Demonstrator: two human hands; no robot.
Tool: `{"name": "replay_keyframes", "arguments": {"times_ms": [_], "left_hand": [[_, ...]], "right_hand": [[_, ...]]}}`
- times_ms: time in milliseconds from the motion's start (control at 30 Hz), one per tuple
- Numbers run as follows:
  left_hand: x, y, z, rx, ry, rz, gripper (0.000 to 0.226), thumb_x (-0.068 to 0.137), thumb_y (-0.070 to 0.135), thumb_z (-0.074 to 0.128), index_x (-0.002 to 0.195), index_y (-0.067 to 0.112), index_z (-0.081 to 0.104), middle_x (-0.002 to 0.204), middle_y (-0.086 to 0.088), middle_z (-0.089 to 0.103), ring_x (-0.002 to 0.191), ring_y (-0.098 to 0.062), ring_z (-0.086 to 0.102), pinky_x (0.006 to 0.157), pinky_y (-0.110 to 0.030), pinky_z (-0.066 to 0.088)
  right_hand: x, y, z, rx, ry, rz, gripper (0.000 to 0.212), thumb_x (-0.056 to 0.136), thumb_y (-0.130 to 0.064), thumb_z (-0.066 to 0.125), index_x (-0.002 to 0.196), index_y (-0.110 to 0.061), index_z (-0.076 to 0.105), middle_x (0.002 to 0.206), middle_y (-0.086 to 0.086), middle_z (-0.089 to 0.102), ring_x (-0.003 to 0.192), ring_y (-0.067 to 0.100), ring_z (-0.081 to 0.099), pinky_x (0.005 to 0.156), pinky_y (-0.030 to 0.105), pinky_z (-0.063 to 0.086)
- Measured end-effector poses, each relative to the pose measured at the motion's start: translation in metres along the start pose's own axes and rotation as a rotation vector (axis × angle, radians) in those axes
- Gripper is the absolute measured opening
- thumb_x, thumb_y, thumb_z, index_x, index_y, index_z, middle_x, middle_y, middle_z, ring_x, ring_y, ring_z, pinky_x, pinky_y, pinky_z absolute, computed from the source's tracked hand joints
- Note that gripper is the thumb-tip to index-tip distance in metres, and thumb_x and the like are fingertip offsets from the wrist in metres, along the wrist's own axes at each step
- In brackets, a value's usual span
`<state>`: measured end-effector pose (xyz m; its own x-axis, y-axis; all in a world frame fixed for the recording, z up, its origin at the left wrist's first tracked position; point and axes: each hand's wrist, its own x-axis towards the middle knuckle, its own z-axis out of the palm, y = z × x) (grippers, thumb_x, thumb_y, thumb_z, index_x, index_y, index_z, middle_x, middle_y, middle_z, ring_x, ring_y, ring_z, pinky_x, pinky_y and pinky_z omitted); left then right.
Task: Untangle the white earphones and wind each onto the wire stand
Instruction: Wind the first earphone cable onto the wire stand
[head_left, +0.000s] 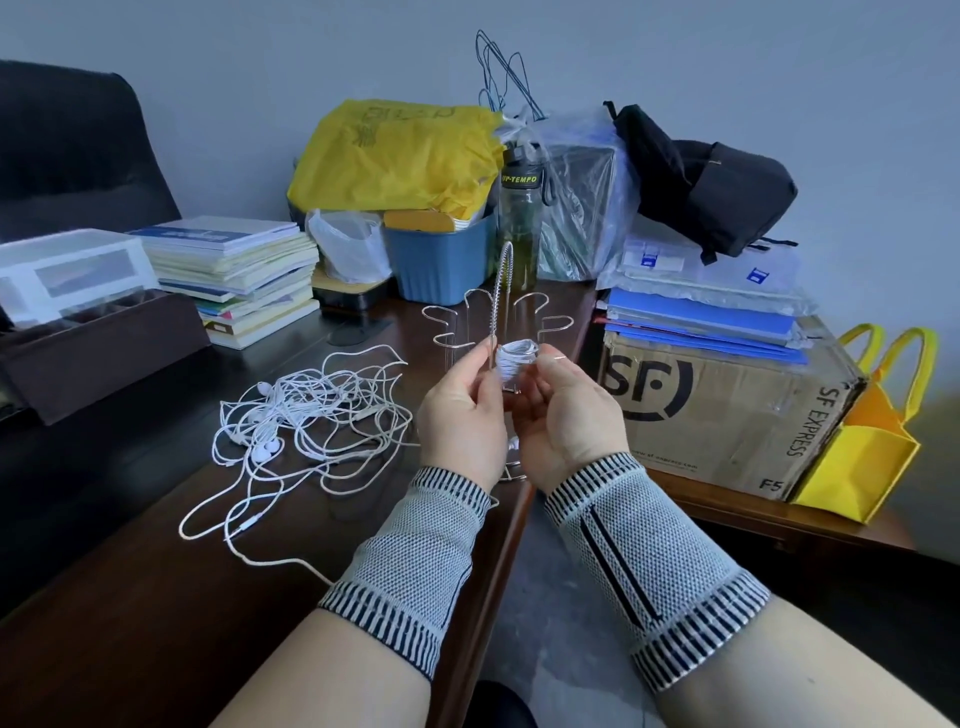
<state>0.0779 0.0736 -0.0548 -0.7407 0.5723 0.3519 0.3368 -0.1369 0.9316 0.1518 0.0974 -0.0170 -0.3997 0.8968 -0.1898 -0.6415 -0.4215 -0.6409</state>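
Note:
A wire stand (503, 306) of thin metal loops stands at the desk's right edge. A white earphone cord is wound into a tight coil (514, 361) around one of its arms. My left hand (465, 421) and my right hand (563, 415) are raised in front of the stand, one on each side of the coil, fingers curled and pinching it. A tangled heap of white earphones (306, 421) lies on the dark desk to the left, with loose cord trailing toward the front edge.
A stack of books (234, 270) and a dark box (98, 348) sit at the left. Behind the stand are a blue bin (441, 260), a yellow bag (395, 150) and a bottle (519, 228). A cardboard box (727, 410) stands on the right.

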Motion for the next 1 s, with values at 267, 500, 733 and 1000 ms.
{"name": "replay_keyframes", "arguments": {"times_ms": [267,500,733,1000], "left_hand": [[-0.002,-0.004,0.000,0.105,-0.020,0.019,0.042,0.099,0.009,0.048,0.131,0.033,0.060,0.108,0.005,0.073,0.096,-0.013,0.069,0.093,-0.038,0.055],[-0.005,-0.003,-0.001,0.185,-0.006,0.053,0.043,0.098,0.007,0.049,0.130,0.033,0.061,0.105,-0.003,0.074,0.095,-0.020,0.068,0.091,-0.035,0.054],[-0.007,-0.002,-0.002,0.188,-0.023,0.044,0.048,0.098,0.008,0.048,0.134,0.038,0.056,0.095,0.001,0.074,0.084,-0.021,0.068,0.083,-0.038,0.056],[-0.009,0.004,-0.005,0.228,-0.043,0.064,0.044,0.098,0.009,0.050,0.133,0.036,0.057,0.099,0.004,0.073,0.089,-0.013,0.067,0.085,-0.028,0.054]], "right_hand": [[0.014,-0.005,0.002,-0.138,0.026,0.034,0.005,0.091,-0.003,0.061,0.095,-0.003,0.062,0.066,0.006,0.061,0.051,0.011,0.056,0.042,0.020,0.046],[0.007,0.001,0.003,-0.159,0.065,0.111,0.023,0.085,-0.002,0.069,0.106,0.007,0.066,0.069,0.009,0.065,0.050,0.011,0.056,0.044,0.018,0.047],[0.006,-0.001,-0.001,-0.270,0.076,0.098,0.004,0.086,-0.002,0.067,0.084,-0.004,0.065,0.068,0.009,0.065,0.052,0.013,0.058,0.049,0.021,0.050],[0.014,0.003,-0.006,-0.510,0.093,-0.137,0.007,0.079,-0.003,0.072,0.075,-0.006,0.068,0.071,0.013,0.069,0.063,0.021,0.063,0.061,0.032,0.053]]}}
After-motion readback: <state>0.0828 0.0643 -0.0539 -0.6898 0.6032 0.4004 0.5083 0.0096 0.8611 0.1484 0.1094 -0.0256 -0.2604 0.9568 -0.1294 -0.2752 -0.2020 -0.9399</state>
